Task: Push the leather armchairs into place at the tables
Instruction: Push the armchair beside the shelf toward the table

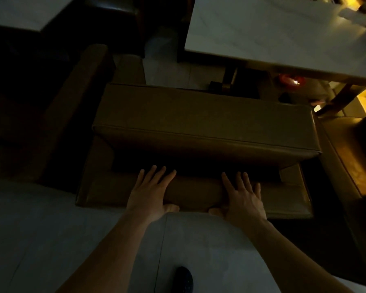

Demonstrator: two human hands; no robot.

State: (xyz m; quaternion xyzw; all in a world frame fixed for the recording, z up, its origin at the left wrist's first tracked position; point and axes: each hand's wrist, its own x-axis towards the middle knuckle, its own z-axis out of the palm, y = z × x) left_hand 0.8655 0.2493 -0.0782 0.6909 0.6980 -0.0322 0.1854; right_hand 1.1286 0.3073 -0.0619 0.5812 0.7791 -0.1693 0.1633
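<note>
Floor tiles (61, 240) fill the near part of my view, with the toe of my dark shoe (184, 278) on them. Past that, both my forearms reach out to the brown leather armchair (199, 123). My left hand (154, 191) and right hand (243, 195) lie flat on its near edge, fingers straight and spread, thumbs tucked under the lip; neither is curled around anything. The chair's thick upper block sits beyond my fingertips. Beyond it stands the pale table (273, 34), its near edge close to the chair's far side. More armchairs sit at left (68, 115) and right (347, 153).
</note>
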